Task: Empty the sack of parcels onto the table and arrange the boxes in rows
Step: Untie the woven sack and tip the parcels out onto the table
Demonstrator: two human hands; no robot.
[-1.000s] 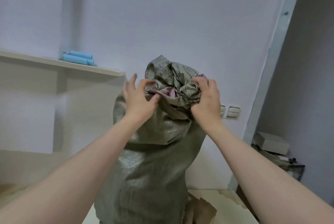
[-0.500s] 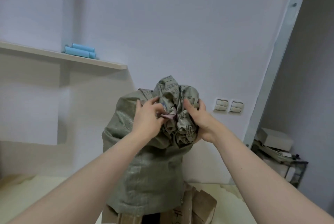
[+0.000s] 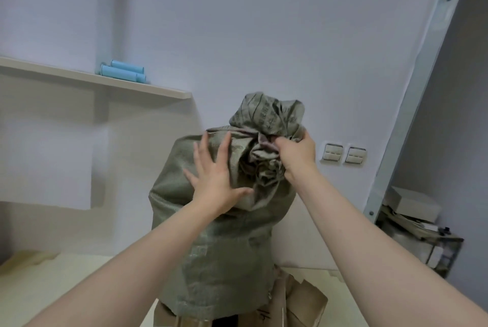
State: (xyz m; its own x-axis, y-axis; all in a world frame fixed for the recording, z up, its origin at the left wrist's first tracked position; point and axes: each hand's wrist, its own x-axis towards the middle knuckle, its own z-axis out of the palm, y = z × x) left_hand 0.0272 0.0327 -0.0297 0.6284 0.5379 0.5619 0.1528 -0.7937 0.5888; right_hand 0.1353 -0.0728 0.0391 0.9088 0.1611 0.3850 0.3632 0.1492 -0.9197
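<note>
Pale bench at frame bottom, sack upright mid-frame, left hand splayed flat against it, right hand clenched on its bunched neck, shelf upper left, switches on wall at right.

I can make out dark printed characters in lines on the bunched top of the grey-green sack, but they are creased and too blurred for me to read. A dark scrawl shows on the cardboard box under the sack, also illegible to me. I see no other lettering.
</note>
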